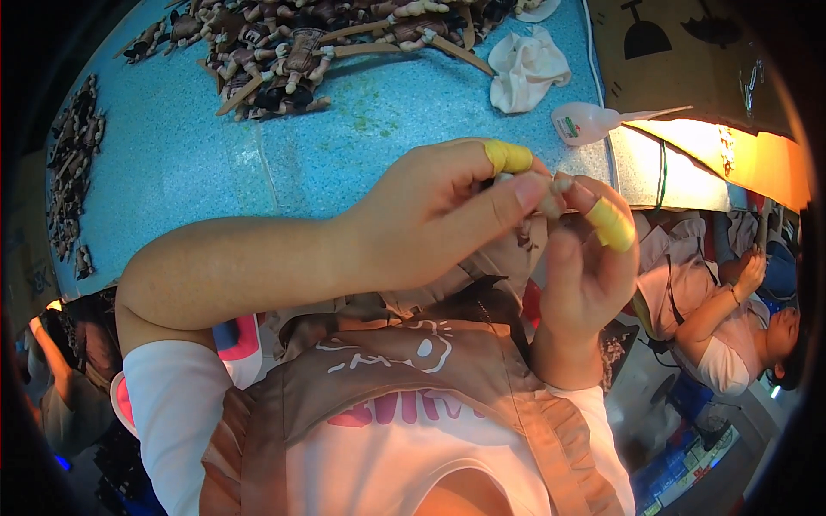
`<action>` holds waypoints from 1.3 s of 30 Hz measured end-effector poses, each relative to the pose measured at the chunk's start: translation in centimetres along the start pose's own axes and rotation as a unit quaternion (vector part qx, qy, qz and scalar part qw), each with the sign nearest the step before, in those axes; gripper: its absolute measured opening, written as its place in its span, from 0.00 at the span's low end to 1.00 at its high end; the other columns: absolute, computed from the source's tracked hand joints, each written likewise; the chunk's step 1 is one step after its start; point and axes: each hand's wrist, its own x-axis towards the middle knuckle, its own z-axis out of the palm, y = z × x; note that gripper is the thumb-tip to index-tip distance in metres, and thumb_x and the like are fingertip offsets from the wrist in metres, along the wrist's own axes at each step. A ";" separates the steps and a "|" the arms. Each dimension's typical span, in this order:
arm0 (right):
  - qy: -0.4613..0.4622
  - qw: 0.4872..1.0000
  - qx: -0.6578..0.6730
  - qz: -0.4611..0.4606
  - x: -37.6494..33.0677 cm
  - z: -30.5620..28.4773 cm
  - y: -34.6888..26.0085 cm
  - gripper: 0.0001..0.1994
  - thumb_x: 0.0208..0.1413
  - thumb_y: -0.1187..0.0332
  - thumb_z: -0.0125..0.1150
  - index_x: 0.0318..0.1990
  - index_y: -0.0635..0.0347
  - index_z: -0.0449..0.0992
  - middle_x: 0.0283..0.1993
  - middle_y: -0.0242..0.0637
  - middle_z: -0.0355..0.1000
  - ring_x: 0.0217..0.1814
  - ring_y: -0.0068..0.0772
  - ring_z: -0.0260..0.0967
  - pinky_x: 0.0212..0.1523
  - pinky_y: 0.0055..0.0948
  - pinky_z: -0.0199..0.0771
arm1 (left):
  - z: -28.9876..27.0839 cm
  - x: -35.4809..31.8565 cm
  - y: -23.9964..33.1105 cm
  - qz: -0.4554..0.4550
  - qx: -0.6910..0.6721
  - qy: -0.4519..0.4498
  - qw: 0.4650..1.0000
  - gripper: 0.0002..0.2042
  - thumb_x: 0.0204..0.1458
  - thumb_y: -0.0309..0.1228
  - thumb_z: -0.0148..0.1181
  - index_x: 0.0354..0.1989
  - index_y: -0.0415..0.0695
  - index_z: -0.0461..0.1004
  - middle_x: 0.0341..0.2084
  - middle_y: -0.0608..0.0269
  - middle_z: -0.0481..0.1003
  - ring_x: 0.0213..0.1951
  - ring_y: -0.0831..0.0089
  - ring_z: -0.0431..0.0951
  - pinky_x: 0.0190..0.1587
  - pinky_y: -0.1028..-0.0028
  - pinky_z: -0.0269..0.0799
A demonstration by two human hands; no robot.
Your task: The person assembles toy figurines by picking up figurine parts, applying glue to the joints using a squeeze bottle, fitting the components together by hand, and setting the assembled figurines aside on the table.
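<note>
Both hands are raised over the table's near edge and meet at a tiny cream-coloured piece, mostly covered by fingers. My left hand pinches it between thumb and forefinger, with yellow tape round the forefinger. From the other side, my right hand closes thumb and fingertips on the same piece; one of its fingers also wears yellow tape. A little brown shows just below the fingertips, too small to make out. Beyond the hands lies a pile of small brown-and-cream figurines, mixed with flat wooden sticks.
The blue speckled tabletop holds another row of figurines at far left. A crumpled white cloth and a squeeze bottle with a long nozzle lie far right, beside a cardboard box. Another person sits at right.
</note>
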 end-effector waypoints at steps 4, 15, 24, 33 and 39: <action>-0.056 0.990 -0.122 -0.048 -0.1 0.2 0.3 0.33 0.33 0.71 0.73 0.51 0.66 0.66 0.51 0.49 0.62 0.49 0.42 0.65 0.46 0.33 0.70 | -0.5 0.3 0.9 -0.148 -0.080 -0.051 0.984 0.20 0.56 0.28 0.52 0.57 0.39 0.59 0.41 0.63 0.69 0.37 0.83 0.71 0.36 0.83 0.70; -0.084 0.988 0.099 0.085 -0.1 -0.4 1.4 0.29 0.39 0.69 0.69 0.50 0.70 0.68 0.50 0.43 0.58 0.54 0.36 0.58 0.55 0.32 0.59 | -0.2 0.1 -0.1 -0.109 -0.071 -0.055 0.990 0.29 0.51 0.23 0.58 0.60 0.37 0.51 0.50 0.55 0.66 0.48 0.73 0.70 0.51 0.75 0.68; -0.049 0.988 0.101 0.108 -0.1 0.1 0.7 0.30 0.38 0.68 0.71 0.50 0.71 0.66 0.52 0.45 0.59 0.52 0.36 0.63 0.52 0.32 0.65 | -0.5 0.4 0.2 -0.110 -0.121 -0.059 0.985 0.27 0.51 0.24 0.58 0.58 0.38 0.53 0.52 0.53 0.65 0.52 0.71 0.68 0.54 0.72 0.66; 0.040 0.969 0.216 0.114 -0.3 1.4 -0.2 0.28 0.39 0.75 0.69 0.50 0.71 0.66 0.54 0.47 0.60 0.53 0.38 0.64 0.52 0.33 0.67 | -0.4 0.3 -0.8 -0.037 -0.120 -0.084 0.988 0.28 0.52 0.23 0.56 0.59 0.39 0.50 0.54 0.52 0.62 0.53 0.70 0.66 0.53 0.71 0.66; -0.036 0.999 0.017 -0.003 -0.3 0.0 0.8 0.26 0.37 0.79 0.66 0.49 0.71 0.69 0.50 0.49 0.65 0.48 0.39 0.67 0.47 0.32 0.70 | -0.3 0.4 -0.4 0.010 -0.107 -0.087 0.990 0.31 0.53 0.19 0.50 0.63 0.42 0.42 0.51 0.53 0.63 0.52 0.70 0.66 0.52 0.69 0.65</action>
